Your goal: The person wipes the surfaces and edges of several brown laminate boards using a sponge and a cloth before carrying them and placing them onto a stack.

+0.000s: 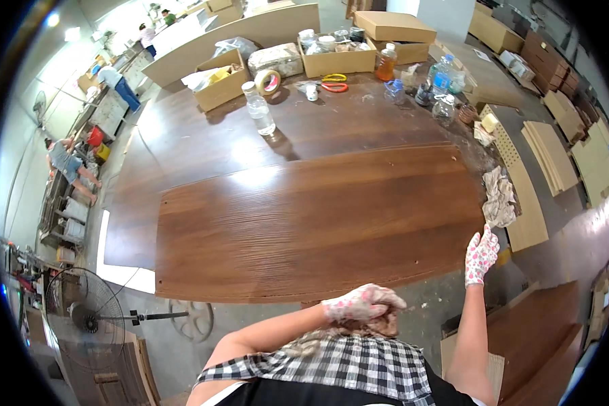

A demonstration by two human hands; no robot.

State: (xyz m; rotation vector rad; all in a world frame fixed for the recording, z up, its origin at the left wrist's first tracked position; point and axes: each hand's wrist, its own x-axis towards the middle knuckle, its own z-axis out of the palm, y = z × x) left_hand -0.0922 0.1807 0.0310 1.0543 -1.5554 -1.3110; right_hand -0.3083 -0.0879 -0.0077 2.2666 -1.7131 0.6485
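Panel (318, 223) lies flat on tabletop (183, 135), long axis left-right. My right hand (481, 254) at its right near corner, fingers together, flat. My left hand (362, 302) off near edge, clenched on brown cloth (384, 326).

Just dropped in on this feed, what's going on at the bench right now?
A person in patterned work gloves stands at a long brown wood panel lying on a large work table. The right hand touches the panel's near right corner, beside a crumpled rag. The left hand is pulled in near the chest, apparently gripping a cloth. Bottles, tape and boxes line the far edge.
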